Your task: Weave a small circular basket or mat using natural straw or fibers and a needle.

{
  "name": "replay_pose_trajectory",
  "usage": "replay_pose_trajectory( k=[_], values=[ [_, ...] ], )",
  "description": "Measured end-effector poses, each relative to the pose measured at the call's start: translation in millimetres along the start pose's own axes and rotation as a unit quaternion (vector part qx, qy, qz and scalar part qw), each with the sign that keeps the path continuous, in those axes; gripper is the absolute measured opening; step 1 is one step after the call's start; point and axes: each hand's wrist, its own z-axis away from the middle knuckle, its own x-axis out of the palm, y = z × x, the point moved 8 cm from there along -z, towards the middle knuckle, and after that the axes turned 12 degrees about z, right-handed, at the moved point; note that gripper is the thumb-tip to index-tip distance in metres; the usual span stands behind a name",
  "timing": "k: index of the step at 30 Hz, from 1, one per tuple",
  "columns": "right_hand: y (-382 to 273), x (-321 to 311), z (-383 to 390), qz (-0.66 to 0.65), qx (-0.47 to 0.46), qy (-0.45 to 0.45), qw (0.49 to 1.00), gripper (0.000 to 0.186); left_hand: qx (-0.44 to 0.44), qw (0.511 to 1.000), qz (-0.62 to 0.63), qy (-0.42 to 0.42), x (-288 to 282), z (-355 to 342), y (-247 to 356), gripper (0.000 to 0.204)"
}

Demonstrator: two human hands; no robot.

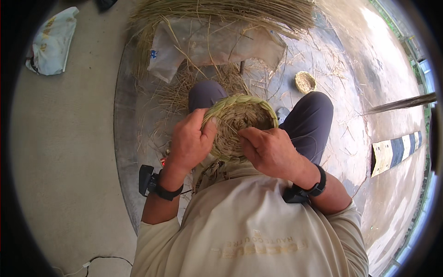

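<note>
A round woven straw basket [244, 102] with a greenish braided rim is held above my lap, its hollow inside turned up toward me. My left hand [190, 137] grips the basket's left wall, thumb on the inside and fingers hidden behind the rim. Over the basket's right side, my right hand [272, 150] is closed in a pinch near the inner wall. A thin strand seems to run by its fingertips, but what they pinch is too small to make out.
A smaller woven basket [305, 82] lies on the ground beyond my right knee. Ahead, a large bundle of straw [230, 11] rests over a translucent plastic sheet [207, 41], with loose stalks scattered around. A white sack [53, 41] lies far left; a striped board [397, 152] sits at right.
</note>
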Motion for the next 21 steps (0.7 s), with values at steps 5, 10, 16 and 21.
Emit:
replay_pose_trajectory(
  k=[5,10,16,21],
  values=[
    [-1.3,3.8,-4.1,-0.015,0.010,-0.004,1.000,0.011,0.013,1.000,-0.013,0.005,0.4,0.5,4.0,0.020],
    [-0.8,21.1,-9.0,0.046,-0.043,-0.002,0.998,0.009,-0.001,0.999,-0.041,-0.005,13.8,9.3,4.9,0.019],
    [3.4,12.6,-31.4,-0.133,0.021,-0.036,0.990,0.016,0.037,0.999,-0.019,-0.002,13.4,9.6,3.9,0.022],
    [5.3,14.3,-20.5,-0.181,0.051,-0.060,0.980,0.012,0.083,0.994,-0.067,-0.004,2.9,-1.8,17.5,0.022]
  ],
)
